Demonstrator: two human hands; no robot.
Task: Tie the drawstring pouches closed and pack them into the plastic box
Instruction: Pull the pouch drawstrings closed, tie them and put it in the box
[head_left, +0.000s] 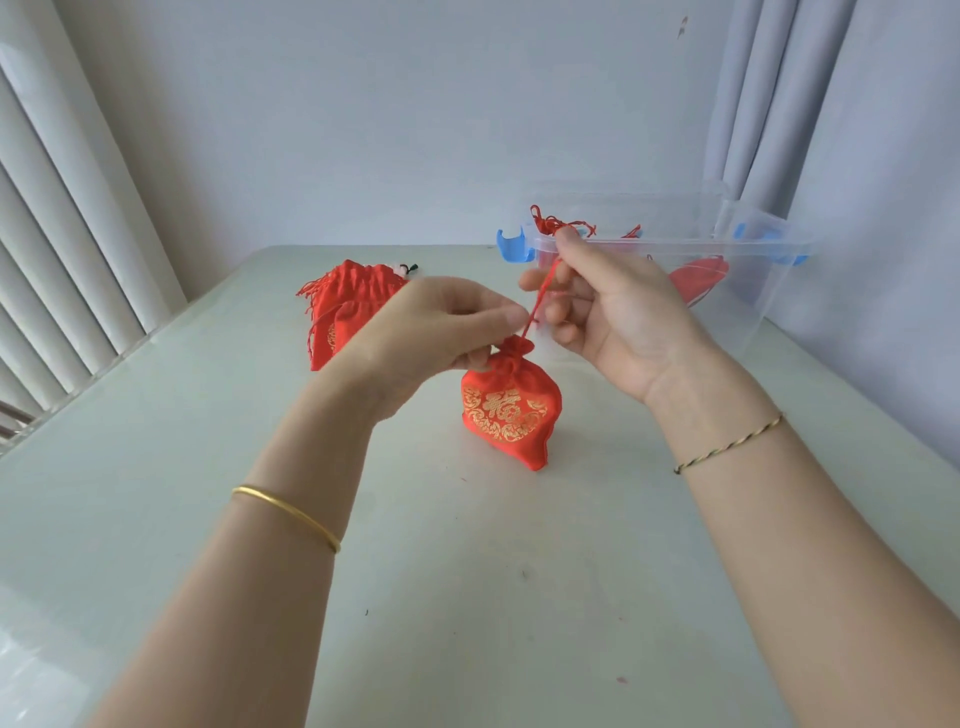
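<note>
Pale green glossy surface (156, 519), plain white wall (389, 119) at 12 o'clock, white vertical blinds (57, 234) at 9 o'clock, grey curtain (769, 104) at 2 o'clock, soft daylight

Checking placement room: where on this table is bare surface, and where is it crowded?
Bare: the near table in front of the pouch, and the left side by the blinds. Crowded: the pouch pile far left, the plastic box far right.

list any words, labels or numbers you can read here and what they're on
"福": a gold character on the front of the red pouch, which the left hand pinches at the neck while the right hand holds its drawstring.
Pile of pouches: only a sliver of gold pattern shows, unreadable.
Plastic box: no text visible.
</note>
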